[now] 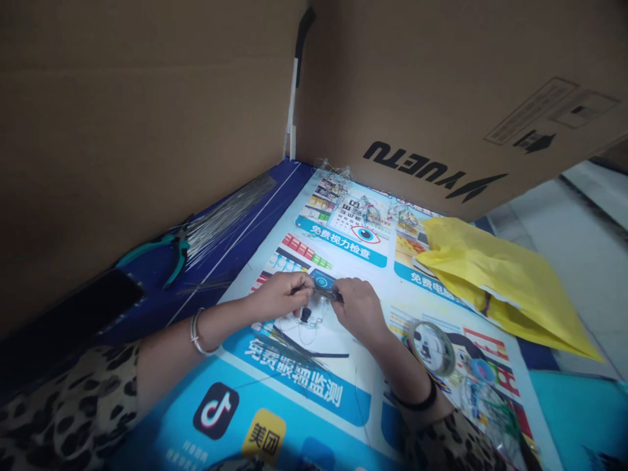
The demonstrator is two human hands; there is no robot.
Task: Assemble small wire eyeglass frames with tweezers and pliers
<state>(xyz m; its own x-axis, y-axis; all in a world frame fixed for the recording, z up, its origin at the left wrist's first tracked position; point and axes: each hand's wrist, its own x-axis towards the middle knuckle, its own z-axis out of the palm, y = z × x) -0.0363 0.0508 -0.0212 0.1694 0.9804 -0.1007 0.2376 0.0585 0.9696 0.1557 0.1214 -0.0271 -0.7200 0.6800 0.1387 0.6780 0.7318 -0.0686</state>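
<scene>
Over the middle of the printed poster, my left hand (pixel 282 294) is closed in a pinch on a thin beaded wire (pixel 316 320), which hangs in a loop below the fingers. Close beside it on the right, my right hand (pixel 360 311) is wrapped around a narrow dark metal tool (pixel 331 294). The tool's tip reaches toward my left fingertips, and most of its body is hidden in the palm. Below both hands, several loose thin wires (pixel 294 350) lie on the poster.
Cardboard walls (pixel 422 85) rise at the back and left. Teal-handled pliers (pixel 179 255) lie by a bundle of straight wires (pixel 230 216). At right are a yellow bag (pixel 515 288), a tape roll (pixel 432 348) and tangled wire (pixel 490 405). More wire pieces (pixel 370 212) lie farther back.
</scene>
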